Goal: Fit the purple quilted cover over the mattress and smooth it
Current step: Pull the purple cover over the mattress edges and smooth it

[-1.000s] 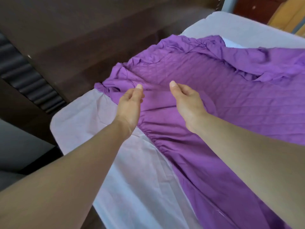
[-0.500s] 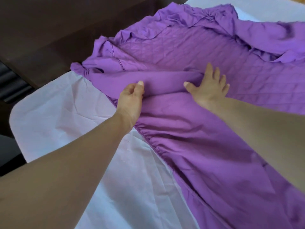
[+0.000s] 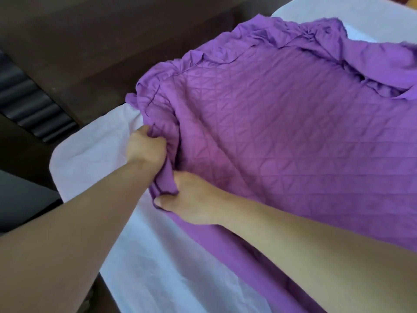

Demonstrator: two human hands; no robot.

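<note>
The purple quilted cover (image 3: 282,123) lies bunched across the mattress (image 3: 90,159), which shows white along its left side and far corner. The cover's quilted face is turned up, with a ruffled plain skirt crumpled along its far edges. My left hand (image 3: 144,147) is clenched on the skirt at the cover's near-left corner. Just below it, my right hand (image 3: 191,199) grips the same fold of plain fabric, thumb pressed into it. Both hands hold the fabric slightly raised off the mattress.
A dark wooden headboard or wall (image 3: 94,41) runs along the mattress's far left side. A black ribbed panel (image 3: 33,105) sits at the left. The dark floor (image 3: 20,199) lies below the mattress's left corner.
The skirt that lay folded over the quilted top has been flipped back, baring the quilted face. Both hands went from open and resting on the fabric to clenched on its near-left corner.
</note>
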